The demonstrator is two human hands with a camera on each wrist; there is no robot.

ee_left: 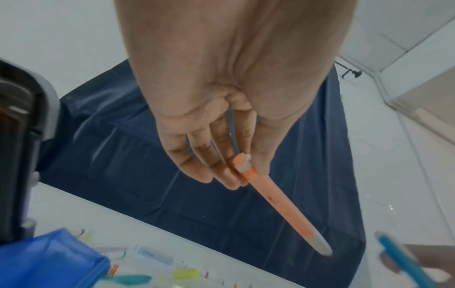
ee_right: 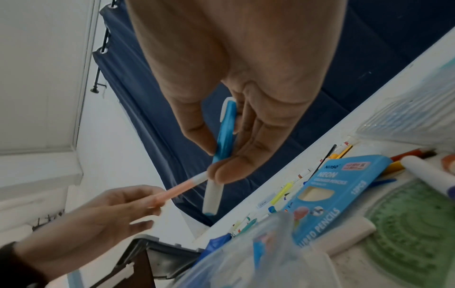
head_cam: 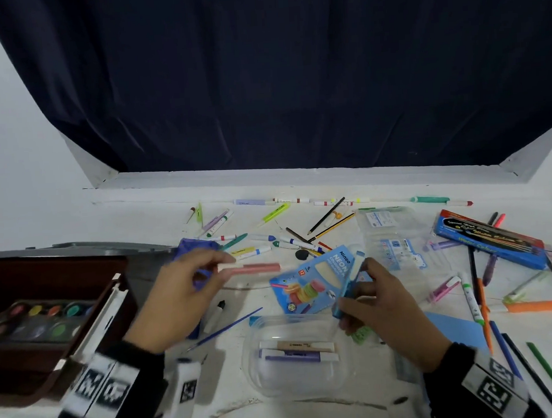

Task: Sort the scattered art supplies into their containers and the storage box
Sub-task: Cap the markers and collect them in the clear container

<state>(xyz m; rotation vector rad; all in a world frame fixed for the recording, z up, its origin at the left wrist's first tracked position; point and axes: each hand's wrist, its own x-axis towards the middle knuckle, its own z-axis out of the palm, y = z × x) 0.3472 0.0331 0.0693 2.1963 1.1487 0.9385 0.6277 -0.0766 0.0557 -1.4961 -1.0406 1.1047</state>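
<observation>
My left hand (head_cam: 191,278) pinches a salmon-pink highlighter (head_cam: 251,269) by one end, level above the table; in the left wrist view the left hand (ee_left: 216,167) has the highlighter (ee_left: 283,206) pointing away from the fingertips. My right hand (head_cam: 367,295) grips a blue marker with a white cap (head_cam: 349,285) over the blue neon pencil box (head_cam: 308,284). In the right wrist view the right hand (ee_right: 221,157) holds the blue marker (ee_right: 225,132) close to the pink tip. A clear plastic tub (head_cam: 298,382) below my hands holds a few pastel highlighters.
A dark storage box (head_cam: 91,320) with a paint palette (head_cam: 39,317) stands at the left. Several pens, markers and pencils lie scattered across the white table (head_cam: 133,224). A clear case (head_cam: 395,233) and a blue watercolour box (head_cam: 489,237) lie to the right.
</observation>
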